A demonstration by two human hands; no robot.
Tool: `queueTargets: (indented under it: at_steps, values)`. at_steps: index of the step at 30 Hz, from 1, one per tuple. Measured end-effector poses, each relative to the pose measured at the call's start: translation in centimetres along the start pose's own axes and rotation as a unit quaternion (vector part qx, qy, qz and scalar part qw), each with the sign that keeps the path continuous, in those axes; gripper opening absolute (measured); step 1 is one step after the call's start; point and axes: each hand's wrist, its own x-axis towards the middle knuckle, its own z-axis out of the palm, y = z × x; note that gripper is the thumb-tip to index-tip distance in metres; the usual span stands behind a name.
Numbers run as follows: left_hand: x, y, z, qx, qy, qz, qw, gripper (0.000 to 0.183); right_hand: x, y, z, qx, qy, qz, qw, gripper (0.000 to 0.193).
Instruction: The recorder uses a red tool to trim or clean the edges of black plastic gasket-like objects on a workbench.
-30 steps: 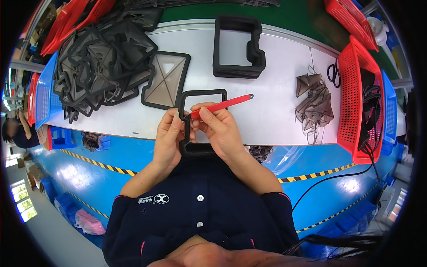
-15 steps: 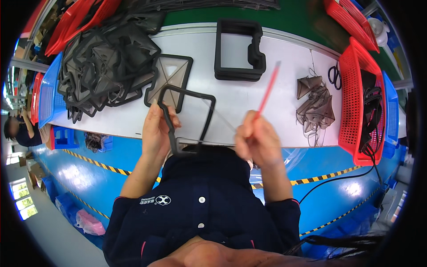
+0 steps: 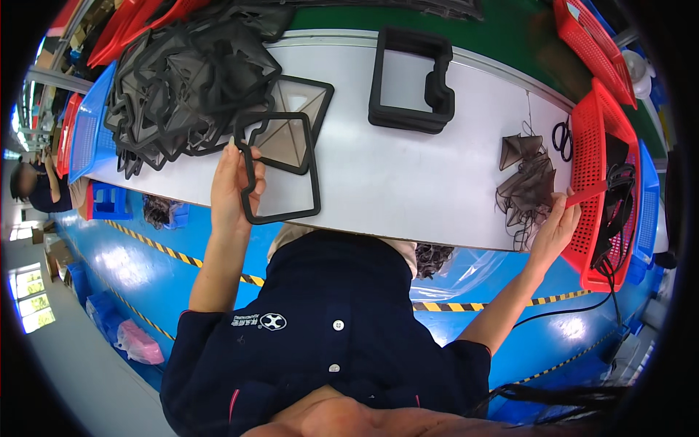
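Note:
My left hand (image 3: 234,178) grips the left side of a black frame (image 3: 312,164) with an empty middle, held tilted over the table's front edge. My right hand (image 3: 557,227) is stretched to the right with a slim red tool (image 3: 588,193) in its fingers; the tool points at the red basket, and its kind does not show. Beside that hand lies a heap of thin grey film scraps (image 3: 528,175) with loose threads. Behind the held frame lies another black frame with grey film (image 3: 295,95) across it. To its left, several such frames form a large pile (image 3: 182,87).
A neat stack of empty black frames (image 3: 411,120) stands at the back middle of the white table (image 3: 349,167). Black scissors (image 3: 562,138) lie by the red basket (image 3: 588,146), which holds black cords. A blue basket (image 3: 91,146) stands left. Another person (image 3: 45,186) is at far left.
My right hand has moved from in front of me to the right, beside the scraps, with the red tool. The black frame has turned and shifted left in my left hand.

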Motion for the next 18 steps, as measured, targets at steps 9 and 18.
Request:
queueTargets:
  at_steps: [9,18]
  values:
    - [3.7,2.4,6.7,0.437,-0.140,0.181,0.870,0.022,-1.1,-8.8,2.1,0.366,-0.021,0.014,0.930,0.015]
    - [4.6,1.2,3.3,0.755,-0.024,0.208,0.621,0.033,-7.0,-16.1,9.8,0.134,-0.336,-0.250,0.898,0.020]
